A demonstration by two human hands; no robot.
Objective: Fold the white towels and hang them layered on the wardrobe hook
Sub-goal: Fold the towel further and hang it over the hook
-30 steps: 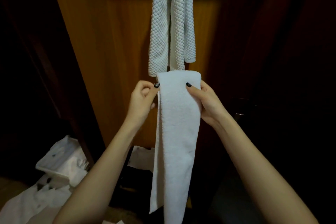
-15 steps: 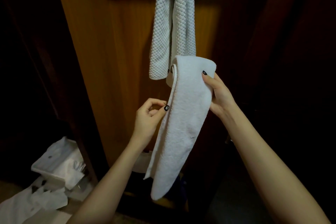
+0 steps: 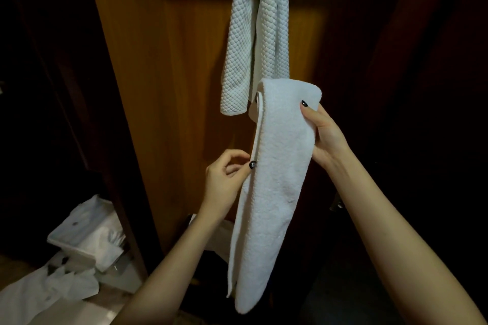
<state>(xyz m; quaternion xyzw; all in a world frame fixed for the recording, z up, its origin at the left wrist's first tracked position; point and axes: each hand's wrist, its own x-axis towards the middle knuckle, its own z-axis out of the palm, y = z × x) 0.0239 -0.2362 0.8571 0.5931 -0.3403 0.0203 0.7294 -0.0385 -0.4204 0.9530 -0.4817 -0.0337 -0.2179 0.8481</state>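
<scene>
A waffle-textured white towel (image 3: pixel 257 34) hangs doubled over the wardrobe hook at the top of the view; the hook itself is hidden under it. Just below it I hold a smooth white towel (image 3: pixel 274 179), folded into a long narrow strip and doubled over at its top. My right hand (image 3: pixel 320 132) grips the strip near its upper fold, thumb on the front. My left hand (image 3: pixel 228 179) pinches the strip's left edge lower down, its fingers curled. The strip's lower end hangs free.
The towels hang against an orange-brown wardrobe panel (image 3: pixel 163 87). Dark wardrobe interior lies to the left and right. At the lower left a white box (image 3: pixel 84 232) and crumpled white wrapping (image 3: pixel 47 293) lie on the floor.
The folded strip rose toward the hanging towel and tilted, its lower end swinging left. My right hand lifted its top; my left hand slid down the left edge.
</scene>
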